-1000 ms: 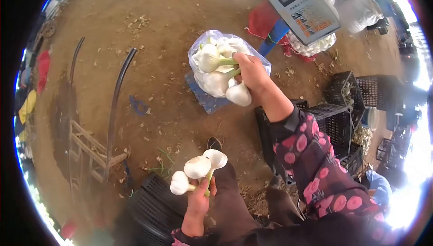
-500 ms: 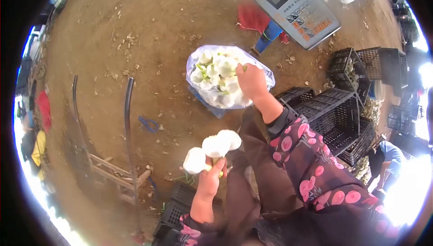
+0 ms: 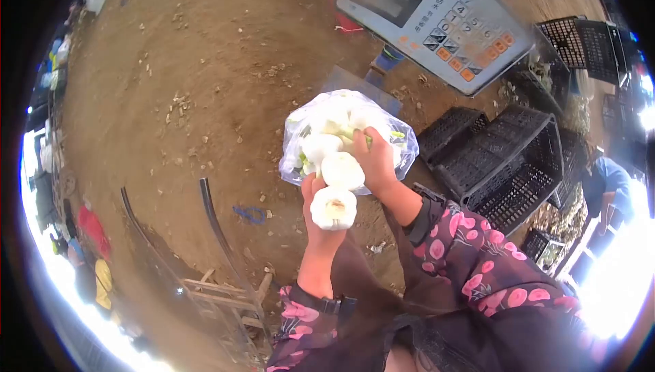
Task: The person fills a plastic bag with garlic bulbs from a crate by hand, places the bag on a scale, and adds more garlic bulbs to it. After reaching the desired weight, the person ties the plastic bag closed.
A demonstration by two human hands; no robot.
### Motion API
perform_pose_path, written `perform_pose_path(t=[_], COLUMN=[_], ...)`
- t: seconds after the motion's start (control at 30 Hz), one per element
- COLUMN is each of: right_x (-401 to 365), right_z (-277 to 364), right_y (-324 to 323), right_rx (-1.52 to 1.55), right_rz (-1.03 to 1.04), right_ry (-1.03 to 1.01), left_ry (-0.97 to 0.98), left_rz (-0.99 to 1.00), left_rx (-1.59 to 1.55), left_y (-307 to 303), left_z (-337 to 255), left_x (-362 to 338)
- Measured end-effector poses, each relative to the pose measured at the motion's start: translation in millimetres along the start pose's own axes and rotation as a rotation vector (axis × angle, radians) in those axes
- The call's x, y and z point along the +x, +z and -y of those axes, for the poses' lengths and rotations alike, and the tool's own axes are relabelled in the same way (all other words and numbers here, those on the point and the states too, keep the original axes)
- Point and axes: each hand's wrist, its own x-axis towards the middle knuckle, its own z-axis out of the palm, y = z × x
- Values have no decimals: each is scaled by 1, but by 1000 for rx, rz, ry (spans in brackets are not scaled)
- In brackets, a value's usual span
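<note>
A clear plastic bag [image 3: 405, 141] full of white garlic bulbs with green stems lies open on a scale platform [image 3: 355, 85]. My left hand [image 3: 319, 225] is closed around the stems of several garlic bulbs [image 3: 333, 208], held at the bag's near edge. At the bag's right side, my right hand [image 3: 375, 160] has its fingers curled at a green stem among the bulbs. The scale's display and keypad panel [image 3: 437, 24] stands beyond the bag at the upper right.
Black plastic crates [image 3: 505, 167] are stacked at the right, with loose garlic near them. A person in blue [image 3: 610, 184] is at the far right. A cart with curved metal handles [image 3: 218, 222] stands at the lower left. Blue cord [image 3: 250, 215] lies on the dirt floor.
My left hand has moved up and right with its garlic bulbs, from beside my legs to the bag. My right hand remains at the bag, slightly lower. The view has shifted, and the scale panel appears larger.
</note>
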Motion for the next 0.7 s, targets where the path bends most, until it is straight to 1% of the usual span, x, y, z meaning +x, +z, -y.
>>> perform_pose_path(t=[0.03, 0.07, 0.13, 0.17, 0.2, 0.27, 0.3, 0.33, 0.4, 0.43, 0.47, 0.5, 0.53, 0.6, 0.63, 0.67, 0.7], right_x=[-2, 3, -3, -7, -7, -9, -11, -12, -21, -23, -27, -29, -30, -30, -26, -25, -26], right_z=[-7, -14, -4, 3, -2, -9, -12, -11, -14, -10, -5, -1, 0, -4, -10, -15, -19], right_y=[8, 13, 5, -5, 5, 26, 28, 25, 31, 29, 25, 21, 14, -4, -15, -20, -24], right_rx=[43, 40, 537, 428, 424, 497, 508, 515, 406, 410, 325, 238, 239, 32, -197, -197, -506], right_rz=[-103, -126, -88, -8, -24, -177, -171, -181, -170, -184, -151, -115, -121, -220, -168, -172, -44], right_ry=[-59, -49, 264, 235, 247, 89, 114, 128, 72, 84, 78, 74, 87, 11, -157, -151, -180], left_ry=[33, 42, 98, 81, 81, 14, -80, -83, -183, -135, -137, -218, -300, -314, -321, -320, -263], left_rz=[-9, 11, 195, 206, 223, 171, 242, 259, 364, 378, 396, 366, 332, 364, 384, 390, 405], left_rx=[6, -7, 15, 85, 74, -48, -200, -196, -257, -196, -196, -264, -332, -296, -258, -259, -160], left_y=[-1, -4, -12, -13, -11, -11, -11, -11, -16, -16, -16, -15, -15, -16, -15, -15, -16], left_z=[7, 20, 43, 52, 62, 77, 85, 79, 77, 79, 79, 79, 76, 76, 76, 77, 76], left_x=[5, 12, 7, 6, 9, 19, 25, 35, 48, 51, 51, 51, 52, 55, 57, 58, 55])
